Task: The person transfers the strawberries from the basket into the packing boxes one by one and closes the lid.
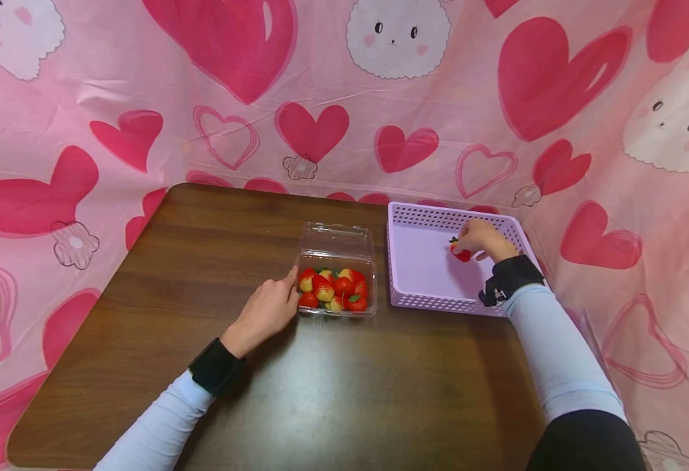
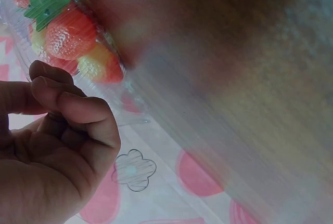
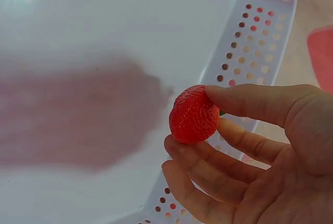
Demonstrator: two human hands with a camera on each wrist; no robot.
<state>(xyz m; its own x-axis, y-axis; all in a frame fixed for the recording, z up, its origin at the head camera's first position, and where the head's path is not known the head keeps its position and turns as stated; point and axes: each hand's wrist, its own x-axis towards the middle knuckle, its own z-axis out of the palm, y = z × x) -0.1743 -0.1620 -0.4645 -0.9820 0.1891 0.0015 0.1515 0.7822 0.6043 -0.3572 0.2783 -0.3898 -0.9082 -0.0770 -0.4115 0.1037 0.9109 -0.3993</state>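
Note:
My right hand pinches a red strawberry between thumb and fingers, over the lilac plastic basket. Its green leaves show in the head view, while the right wrist view has mostly its red side. At the left side of a clear plastic clamshell box, my left hand has its fingers curled at the wall and holds the edge. Several red and pale yellow strawberries fill that box, and its lid is folded back. Part of the left thumb is hidden behind the fingers in the left wrist view.
Both containers stand on a dark brown wooden table, the basket to the right of the box with a narrow gap between. Perforated walls edge the basket. A pink cloth with hearts hangs behind the table and along its sides.

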